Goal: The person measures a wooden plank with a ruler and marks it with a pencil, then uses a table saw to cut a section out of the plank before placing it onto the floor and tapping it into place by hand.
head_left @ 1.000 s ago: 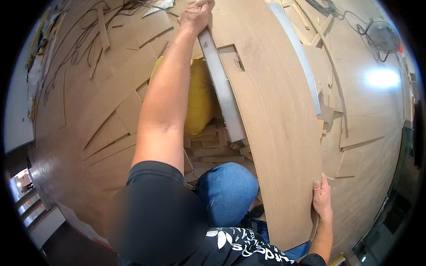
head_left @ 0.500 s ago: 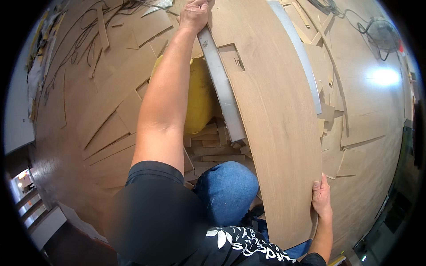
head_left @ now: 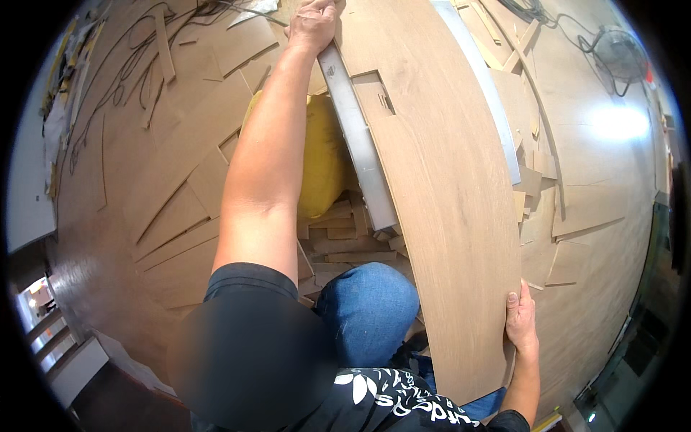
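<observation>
A long wood-look floorboard (head_left: 446,201) slants across my front, resting over a grey metal tool frame. The frame's left side bar (head_left: 358,144) and a pale flat metal piece (head_left: 489,93) show on either side of it. Near the board's far left edge is a notch (head_left: 374,92). My right hand (head_left: 521,320) grips the near right edge, thumb on top, fingers partly hidden underneath. My left arm reaches far forward; its hand (head_left: 314,27) is closed at the board's far left edge by the bar, what it grips being hidden.
Beneath my left arm is a yellow object (head_left: 324,158). Board offcuts (head_left: 353,245) lie heaped under the frame, and more cut pieces (head_left: 572,263) are scattered to the right. Dark cables (head_left: 129,79) trail at the far left. My jeans-clad knee (head_left: 371,309) is beside the board.
Almost nothing differs: the whole view has shifted very slightly, and both hands keep their places at the board.
</observation>
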A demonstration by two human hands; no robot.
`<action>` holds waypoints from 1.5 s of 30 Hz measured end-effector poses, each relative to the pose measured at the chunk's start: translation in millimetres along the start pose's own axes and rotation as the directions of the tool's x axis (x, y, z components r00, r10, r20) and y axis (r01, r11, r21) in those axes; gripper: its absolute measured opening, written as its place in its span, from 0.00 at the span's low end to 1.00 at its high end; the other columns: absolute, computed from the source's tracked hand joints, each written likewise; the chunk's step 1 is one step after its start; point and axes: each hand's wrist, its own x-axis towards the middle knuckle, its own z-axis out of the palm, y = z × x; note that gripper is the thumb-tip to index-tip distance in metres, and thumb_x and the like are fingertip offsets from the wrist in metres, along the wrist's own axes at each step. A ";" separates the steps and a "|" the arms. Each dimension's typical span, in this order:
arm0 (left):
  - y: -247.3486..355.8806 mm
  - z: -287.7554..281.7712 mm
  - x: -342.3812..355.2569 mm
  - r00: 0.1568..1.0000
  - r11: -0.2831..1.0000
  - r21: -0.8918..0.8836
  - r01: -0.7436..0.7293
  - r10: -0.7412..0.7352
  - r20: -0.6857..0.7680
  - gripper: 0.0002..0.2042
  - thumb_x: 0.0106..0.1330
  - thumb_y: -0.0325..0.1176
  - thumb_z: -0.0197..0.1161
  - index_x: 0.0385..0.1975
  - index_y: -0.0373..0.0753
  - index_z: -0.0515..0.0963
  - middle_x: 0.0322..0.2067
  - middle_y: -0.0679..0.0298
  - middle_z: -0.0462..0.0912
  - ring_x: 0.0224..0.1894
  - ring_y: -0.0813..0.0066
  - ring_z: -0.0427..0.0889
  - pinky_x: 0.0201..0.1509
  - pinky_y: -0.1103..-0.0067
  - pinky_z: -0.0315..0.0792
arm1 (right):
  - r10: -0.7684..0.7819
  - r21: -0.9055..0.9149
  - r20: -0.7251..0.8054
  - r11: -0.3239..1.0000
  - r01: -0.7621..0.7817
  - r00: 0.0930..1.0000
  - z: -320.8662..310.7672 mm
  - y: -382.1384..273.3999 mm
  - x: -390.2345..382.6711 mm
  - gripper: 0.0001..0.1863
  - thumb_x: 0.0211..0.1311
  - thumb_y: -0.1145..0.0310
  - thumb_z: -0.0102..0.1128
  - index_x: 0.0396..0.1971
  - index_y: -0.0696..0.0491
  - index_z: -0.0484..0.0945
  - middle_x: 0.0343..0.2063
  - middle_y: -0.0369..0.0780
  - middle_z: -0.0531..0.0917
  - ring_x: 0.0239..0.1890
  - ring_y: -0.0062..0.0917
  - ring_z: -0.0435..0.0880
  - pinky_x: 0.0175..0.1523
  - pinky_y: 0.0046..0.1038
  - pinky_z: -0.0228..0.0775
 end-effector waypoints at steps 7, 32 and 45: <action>5.5 -0.2 0.0 1.000 1.000 0.011 0.010 -0.010 -0.008 0.16 0.69 0.45 0.55 0.49 0.53 0.85 0.45 0.59 0.87 0.49 0.62 0.85 0.54 0.72 0.77 | 0.039 0.012 0.033 0.999 -0.039 0.999 -3.5 3.0 0.6 0.34 0.75 0.42 0.43 0.62 0.60 0.67 0.39 0.53 0.86 0.44 0.42 0.87 0.46 0.35 0.77; 4.0 4.3 2.4 1.000 1.000 0.021 0.011 -0.011 0.019 0.16 0.71 0.44 0.54 0.50 0.52 0.84 0.47 0.58 0.86 0.51 0.62 0.84 0.56 0.72 0.76 | 0.032 0.023 0.008 0.999 -0.033 0.999 1.1 12.0 4.9 0.34 0.75 0.42 0.44 0.61 0.59 0.67 0.40 0.52 0.86 0.44 0.40 0.87 0.47 0.35 0.76; 16.9 -8.7 -4.9 0.998 0.999 0.014 0.039 -0.040 0.047 0.16 0.70 0.43 0.54 0.51 0.48 0.84 0.49 0.59 0.85 0.52 0.60 0.83 0.57 0.70 0.75 | 0.018 0.016 0.004 1.000 -0.018 1.000 1.9 11.4 0.6 0.33 0.75 0.43 0.45 0.60 0.60 0.68 0.38 0.53 0.86 0.42 0.41 0.87 0.45 0.35 0.75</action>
